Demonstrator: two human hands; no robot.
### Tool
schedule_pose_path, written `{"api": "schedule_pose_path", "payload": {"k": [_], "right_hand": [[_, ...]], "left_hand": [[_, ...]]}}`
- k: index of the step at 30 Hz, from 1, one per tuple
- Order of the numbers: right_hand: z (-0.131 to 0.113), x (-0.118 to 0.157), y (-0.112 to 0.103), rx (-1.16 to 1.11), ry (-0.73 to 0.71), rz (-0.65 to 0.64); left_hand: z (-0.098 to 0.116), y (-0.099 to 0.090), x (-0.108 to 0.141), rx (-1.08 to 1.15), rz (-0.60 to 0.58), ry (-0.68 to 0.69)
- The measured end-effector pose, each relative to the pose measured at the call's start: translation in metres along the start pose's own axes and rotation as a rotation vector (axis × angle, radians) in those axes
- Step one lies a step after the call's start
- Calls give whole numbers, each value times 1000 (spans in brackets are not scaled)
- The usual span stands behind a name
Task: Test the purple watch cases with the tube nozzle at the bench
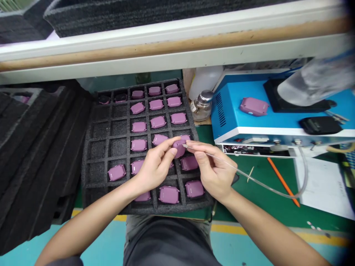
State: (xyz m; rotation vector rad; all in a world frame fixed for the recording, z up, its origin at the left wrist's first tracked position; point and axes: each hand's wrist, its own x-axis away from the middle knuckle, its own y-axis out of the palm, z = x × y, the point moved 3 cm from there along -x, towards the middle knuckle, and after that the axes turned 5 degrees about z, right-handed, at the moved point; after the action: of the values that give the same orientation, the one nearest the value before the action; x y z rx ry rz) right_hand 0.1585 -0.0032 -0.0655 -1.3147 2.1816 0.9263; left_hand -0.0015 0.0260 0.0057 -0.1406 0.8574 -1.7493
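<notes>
With fingers (168,159) of the left hand (154,166) pinched on a purple case (179,149), thumb on the near side and index finger beyond, holds it aloft above the right-hand part of a black foam tray (118,127), over rows of similar purple cases (169,194). Presents the held case at the left fingertips, to their right, and to the left of the right hand (217,170), in the narrow gap between the two. Runs its long axis, as far as can be judged, away from the body, slightly tilted; cannot be read firmly under such foreshortening. Leaves the left hand nearer by virtue of its grip, the right just beside.

From the right, with thumb and forefinger pressed together around a clear tube (260,183), points a pale tip (185,146) leftward at the case's right side; cannot tell whether touching or barely apart. Sets the tube's line, by judgement, across the long axis rather than along it. Farther right, trails over the green counter (262,166), past an orange stick (283,182), before curving up to the front of a blue box (280,120) with another purple case (253,106) on top, well apart from both hands.
</notes>
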Motion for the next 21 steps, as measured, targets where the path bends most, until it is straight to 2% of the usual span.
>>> {"api": "schedule_pose_path", "payload": {"k": [15, 21], "right_hand": [[2, -1, 1, -56, 14, -22], [-1, -5, 3, -74, -6, -25]], "left_hand": [[2, 1, 0, 21, 3, 61], [2, 0, -1, 31, 7, 39]]}}
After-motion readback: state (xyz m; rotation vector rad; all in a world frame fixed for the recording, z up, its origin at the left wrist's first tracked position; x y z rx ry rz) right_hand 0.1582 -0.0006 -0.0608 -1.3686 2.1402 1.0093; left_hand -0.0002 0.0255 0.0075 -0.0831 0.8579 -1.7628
